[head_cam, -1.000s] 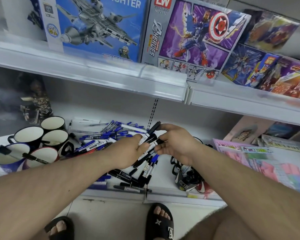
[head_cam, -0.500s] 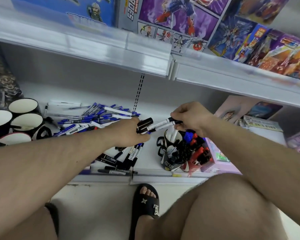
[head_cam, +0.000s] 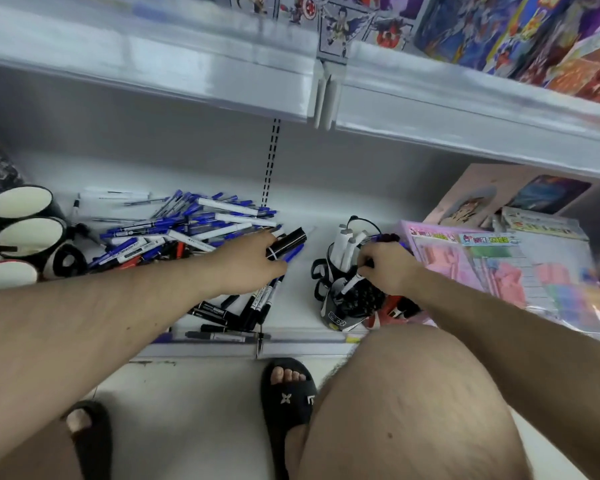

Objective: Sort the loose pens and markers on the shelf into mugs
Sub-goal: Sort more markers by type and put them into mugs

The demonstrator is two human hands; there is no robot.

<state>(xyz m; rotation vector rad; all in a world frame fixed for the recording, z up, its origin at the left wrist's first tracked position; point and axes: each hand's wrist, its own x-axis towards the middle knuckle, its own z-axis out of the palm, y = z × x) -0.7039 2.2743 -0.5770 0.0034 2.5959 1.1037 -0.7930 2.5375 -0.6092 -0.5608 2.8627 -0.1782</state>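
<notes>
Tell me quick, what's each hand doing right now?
Left hand: gripping a black marker.
Right hand: pinching a white marker over the black mug.

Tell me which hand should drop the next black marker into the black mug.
Right, probably. The right hand is already at the black mug, its fingers pinching a marker over the rim. The left hand grips a bunch of black markers beside the pile, so it can feed them across.
</notes>
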